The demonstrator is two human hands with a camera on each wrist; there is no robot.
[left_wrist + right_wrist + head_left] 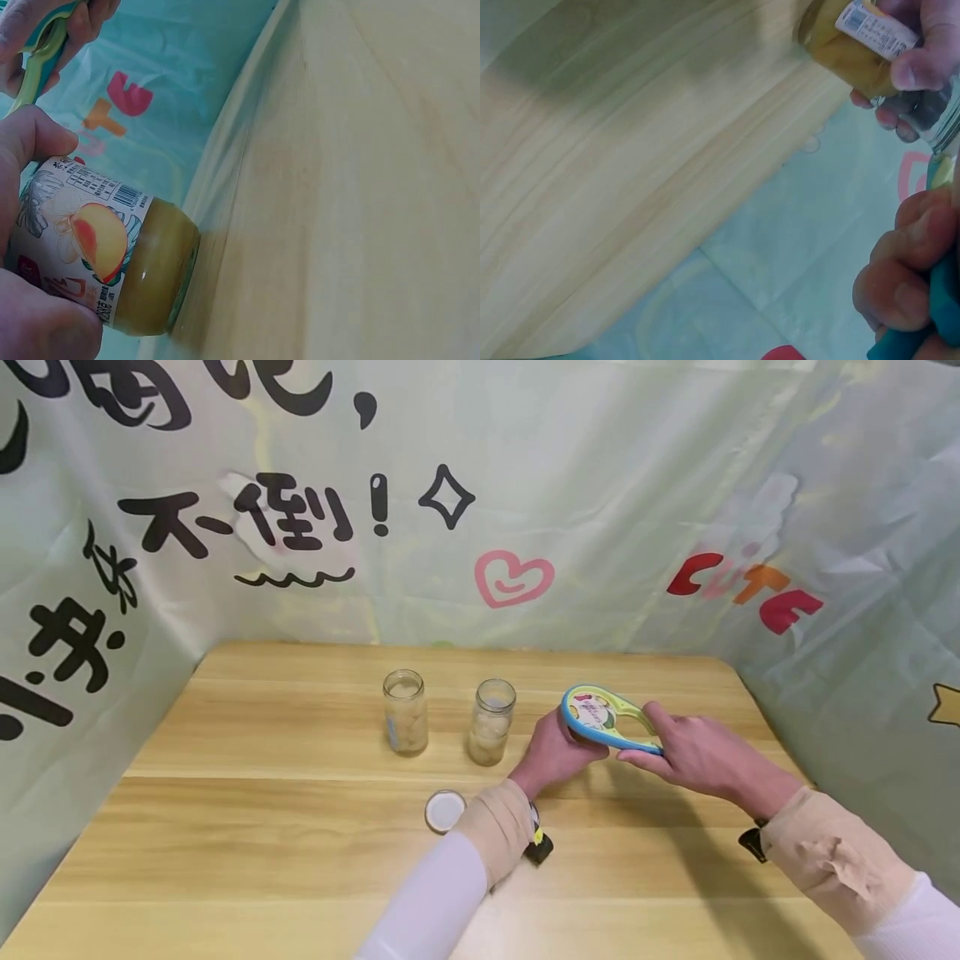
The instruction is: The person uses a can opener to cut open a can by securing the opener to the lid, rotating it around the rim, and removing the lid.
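Note:
My left hand (558, 752) grips a glass jar of yellow fruit (161, 262) by its paper label (90, 232), which shows a peach. In the left wrist view the jar's base is close to the tabletop. A blue and yellow-green jar opener (592, 708) lies across the top of this jar, hiding its lid in the head view. The fingers of my right hand (701, 752) are curled round the opener's handle end, to the right of the jar. In the right wrist view the jar's glass neck (949, 124) shows beside the opener.
Two lidless glass jars stand left of my hands, one farther left (406, 714) and one nearer (491, 722), both with pale contents. A round lid (446, 811) lies white side up beside my left sleeve. Behind the wooden table (262, 843) hangs a printed cloth (600, 485).

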